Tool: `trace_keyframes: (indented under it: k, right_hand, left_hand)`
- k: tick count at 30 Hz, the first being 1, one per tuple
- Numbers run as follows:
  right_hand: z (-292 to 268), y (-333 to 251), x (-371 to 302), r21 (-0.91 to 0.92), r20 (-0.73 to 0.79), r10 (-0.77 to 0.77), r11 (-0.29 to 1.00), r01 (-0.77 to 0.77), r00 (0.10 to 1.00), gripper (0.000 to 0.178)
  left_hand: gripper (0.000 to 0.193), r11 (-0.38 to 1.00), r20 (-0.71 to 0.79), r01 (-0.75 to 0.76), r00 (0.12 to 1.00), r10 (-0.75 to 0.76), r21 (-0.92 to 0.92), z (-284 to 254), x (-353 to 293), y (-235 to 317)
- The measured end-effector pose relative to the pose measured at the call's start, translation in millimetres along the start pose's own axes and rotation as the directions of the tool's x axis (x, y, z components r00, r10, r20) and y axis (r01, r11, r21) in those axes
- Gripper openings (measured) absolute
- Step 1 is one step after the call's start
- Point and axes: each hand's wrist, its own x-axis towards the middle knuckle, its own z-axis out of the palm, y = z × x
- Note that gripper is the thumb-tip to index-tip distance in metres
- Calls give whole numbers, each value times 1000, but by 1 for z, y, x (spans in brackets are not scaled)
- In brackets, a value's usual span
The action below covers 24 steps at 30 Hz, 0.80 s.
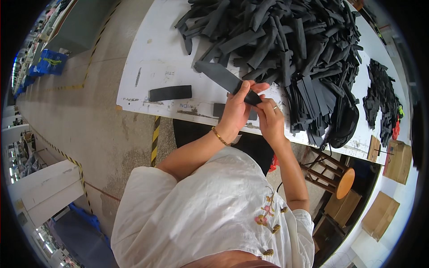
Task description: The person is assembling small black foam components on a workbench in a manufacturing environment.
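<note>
Over the near edge of a white table [145, 53], both my hands grip one flat black fabric strip [219, 77]. My left hand [236, 111] is closed on its middle, thumb on top. The fingertips of my right hand [271, 118] pinch its near end. From my left hand the strip slants up to the far left. One black strip [170, 93] lies flat on the table to the left. Another dark piece [219, 110] lies at the edge, partly hidden behind my left hand. Beyond my hands spreads a large heap of black strips [286, 33], many folded or curled.
Flatter strips [313, 100] lie right of my hands, beside a black bag [346, 127]. Farther right is another dark pile [380, 96]. A wooden stool [345, 183] and cardboard boxes [380, 215] stand lower right. A blue crate [51, 61] sits far left.
</note>
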Motion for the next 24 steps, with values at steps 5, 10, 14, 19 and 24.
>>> trace_keyframes:
  k: [5,10,14,19,24]
  right_hand:
    - [4,2,4,-14,57,5,1000,-4,998,18]
    - [-1,-3,6,-74,48,-62,995,65,997,19]
    - [-4,-11,16,-56,34,-124,990,126,992,22]
    - [1,-14,23,-25,5,-122,992,122,992,17]
    - [3,-11,21,-56,42,-134,989,137,990,25]
  left_hand:
    - [27,997,-7,73,997,-73,-10,-13,-2,0]
    - [27,997,-62,-5,998,1,-76,0,11,42]
    - [28,984,-40,-171,985,170,-39,10,8,42]
    - [30,989,-52,-142,989,140,-44,17,1,32]
    - [31,990,-60,-140,989,138,-27,13,1,32]
